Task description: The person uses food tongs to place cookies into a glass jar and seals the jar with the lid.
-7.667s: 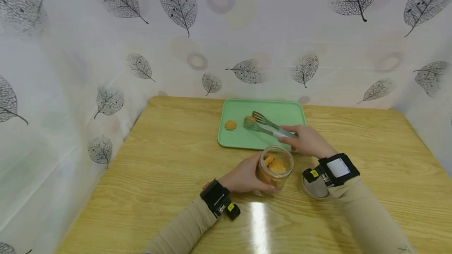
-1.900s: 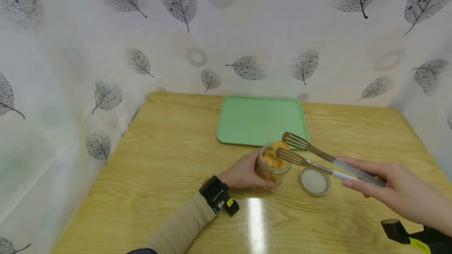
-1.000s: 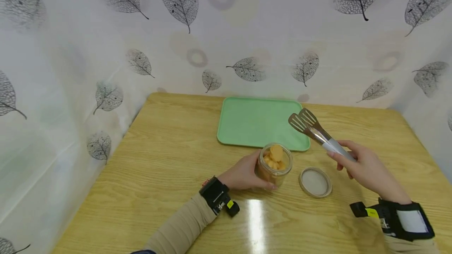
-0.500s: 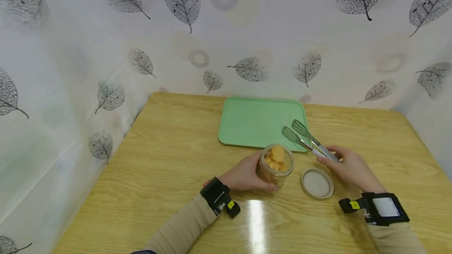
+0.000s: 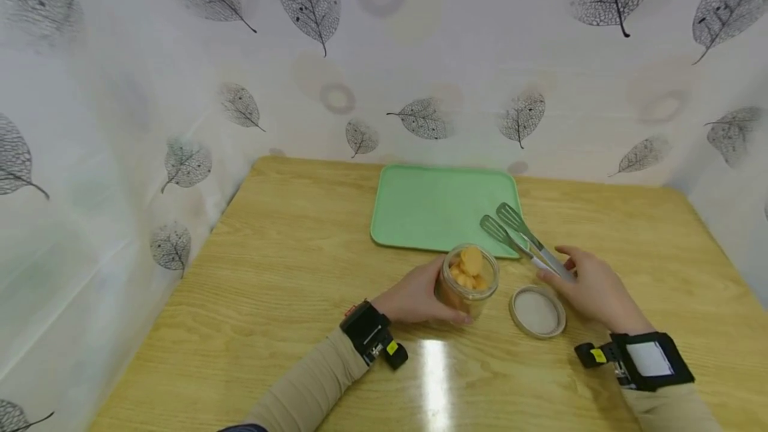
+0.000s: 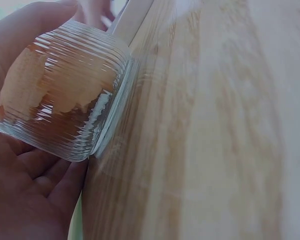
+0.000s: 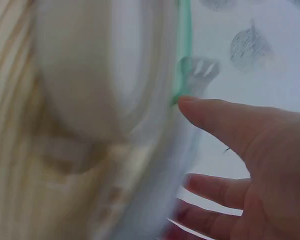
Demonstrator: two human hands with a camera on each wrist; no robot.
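My left hand (image 5: 414, 295) holds an uncapped glass jar (image 5: 463, 304) upright on the table, thumb in front and fingers behind. Round golden cookies (image 5: 471, 262) fill it to near the rim. In the left wrist view the ribbed jar (image 6: 65, 85) shows its base against the wood. Metal tongs (image 5: 549, 258) with slotted heads lie spread, heads over the tray's front right corner. At their handle end is my right hand (image 5: 591, 289). The right wrist view shows its thumb (image 7: 215, 117) and fingers spread apart, loose around the handles.
A green tray (image 5: 438, 209) with nothing on it lies at the back of the wooden table (image 5: 288, 245). Between the jar and my right hand sits a round pale lid (image 5: 537, 312). A leaf-printed curtain (image 5: 444, 65) hangs behind the table and at both sides.
Earlier, cookies lay on the tray and the tongs gripped one; later they carried cookies over the jar. The tongs have since come down onto the tray's corner, and my right hand has loosened.
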